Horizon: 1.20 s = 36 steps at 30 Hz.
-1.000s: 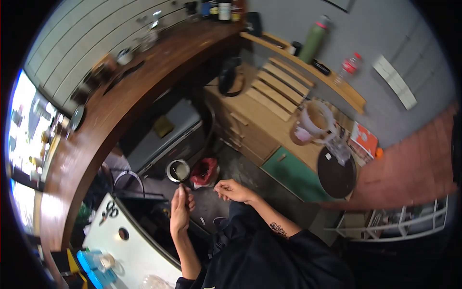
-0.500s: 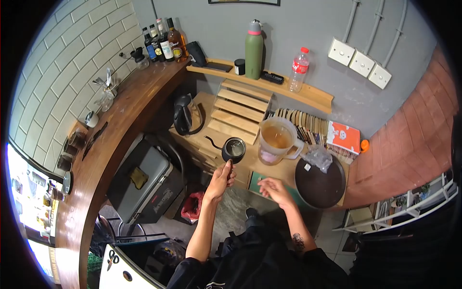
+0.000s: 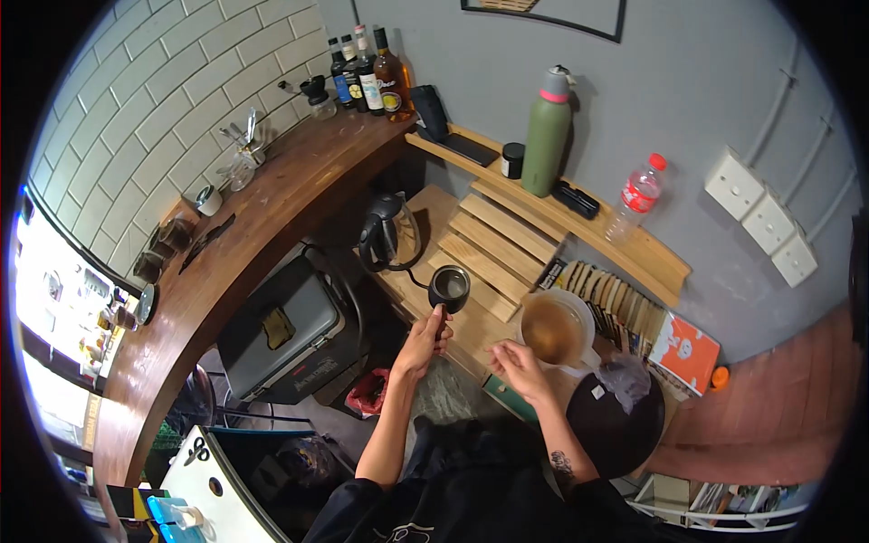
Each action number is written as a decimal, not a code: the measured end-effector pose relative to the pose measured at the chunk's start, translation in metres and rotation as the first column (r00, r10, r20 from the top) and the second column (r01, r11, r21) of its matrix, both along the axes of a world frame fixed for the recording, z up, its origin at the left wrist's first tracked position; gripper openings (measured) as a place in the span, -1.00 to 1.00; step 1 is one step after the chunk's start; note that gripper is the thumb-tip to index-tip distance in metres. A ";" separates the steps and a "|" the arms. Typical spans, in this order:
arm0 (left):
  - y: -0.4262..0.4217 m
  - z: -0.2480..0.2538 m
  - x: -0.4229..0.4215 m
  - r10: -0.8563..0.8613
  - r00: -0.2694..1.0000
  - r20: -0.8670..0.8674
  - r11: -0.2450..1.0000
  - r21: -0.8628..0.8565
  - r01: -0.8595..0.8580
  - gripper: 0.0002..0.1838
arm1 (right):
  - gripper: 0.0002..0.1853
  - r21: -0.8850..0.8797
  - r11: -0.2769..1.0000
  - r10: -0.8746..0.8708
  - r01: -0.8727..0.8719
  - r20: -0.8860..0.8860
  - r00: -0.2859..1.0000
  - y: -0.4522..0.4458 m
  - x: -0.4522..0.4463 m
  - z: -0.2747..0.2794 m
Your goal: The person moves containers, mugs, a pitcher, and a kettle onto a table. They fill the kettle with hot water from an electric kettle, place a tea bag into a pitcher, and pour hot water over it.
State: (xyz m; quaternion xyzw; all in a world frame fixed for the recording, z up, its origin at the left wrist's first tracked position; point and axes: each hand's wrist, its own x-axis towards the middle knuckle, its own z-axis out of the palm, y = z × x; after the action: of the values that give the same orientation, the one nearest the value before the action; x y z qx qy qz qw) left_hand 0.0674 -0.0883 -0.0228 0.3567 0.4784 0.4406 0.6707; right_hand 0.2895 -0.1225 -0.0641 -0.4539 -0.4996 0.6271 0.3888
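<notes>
My left hand [image 3: 422,344] is wrapped round the handle of a small black gooseneck kettle [image 3: 435,300]. The kettle is held up in front of the wooden bench, its lid off and its spout pointing left. Liquid seems to be inside, though I cannot make out how much. My right hand [image 3: 518,369] is in the air just left of a large clear plastic pitcher [image 3: 579,319] of brownish liquid. Its fingers are loosely curled and slightly apart, with nothing visible in them.
A black electric kettle [image 3: 380,237] stands behind, beside a slatted wooden rack [image 3: 496,244]. To the right are a round dark tray [image 3: 615,443], a crumpled plastic bag [image 3: 626,380] and a row of books [image 3: 602,294]. A grey cooler box [image 3: 308,348] is at the left.
The view has turned, so the bench things sit lower and further right. My left hand still holds the gooseneck kettle. My right hand's fingers are more curled and nearer the pitcher.
</notes>
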 end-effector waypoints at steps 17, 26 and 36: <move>0.053 -0.017 -0.012 -0.320 0.945 -0.061 0.946 0.042 0.323 -0.64 | -0.69 -0.029 0.999 -0.026 0.029 0.102 0.994 0.046 -0.021 0.000; 0.067 0.024 0.030 -0.447 0.818 -0.361 0.807 0.232 0.543 -0.67 | -0.70 0.013 0.977 0.198 -0.215 0.336 0.921 0.004 0.034 0.059; 0.073 0.024 0.074 -0.364 0.724 -0.586 0.677 0.368 0.638 -0.67 | -0.67 -0.032 0.999 -0.012 0.019 0.221 0.975 -0.051 0.098 0.067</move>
State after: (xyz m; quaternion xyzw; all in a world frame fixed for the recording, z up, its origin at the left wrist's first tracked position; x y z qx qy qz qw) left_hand 0.1412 -0.0156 0.0008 0.7477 0.3571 0.2500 0.5010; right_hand 0.3880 -0.1735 0.0027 -0.5312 -0.5256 0.5779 0.3280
